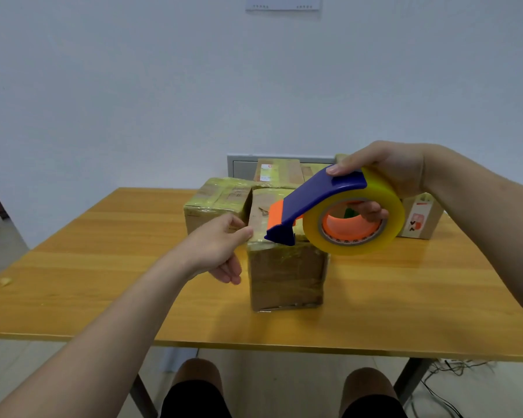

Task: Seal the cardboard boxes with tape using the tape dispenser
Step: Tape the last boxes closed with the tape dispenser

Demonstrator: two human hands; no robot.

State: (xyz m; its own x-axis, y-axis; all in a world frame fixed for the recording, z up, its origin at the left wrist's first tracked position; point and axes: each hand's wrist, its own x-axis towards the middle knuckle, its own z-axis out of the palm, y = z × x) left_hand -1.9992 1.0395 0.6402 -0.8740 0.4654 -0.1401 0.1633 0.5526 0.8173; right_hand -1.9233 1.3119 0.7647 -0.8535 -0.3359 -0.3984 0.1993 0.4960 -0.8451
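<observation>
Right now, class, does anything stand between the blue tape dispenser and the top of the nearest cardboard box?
Nothing visible does. The blue tape dispenser with its yellowish tape roll, held in the right hand, has its blade end just over the near top edge of the nearest cardboard box. The left hand touches the box's left upper edge, beside that path.

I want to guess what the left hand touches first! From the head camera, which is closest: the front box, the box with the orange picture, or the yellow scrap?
1. Front box, touching the left hand.
2. Yellow scrap, far left on the table.
3. Box with the orange picture, far right.
</observation>
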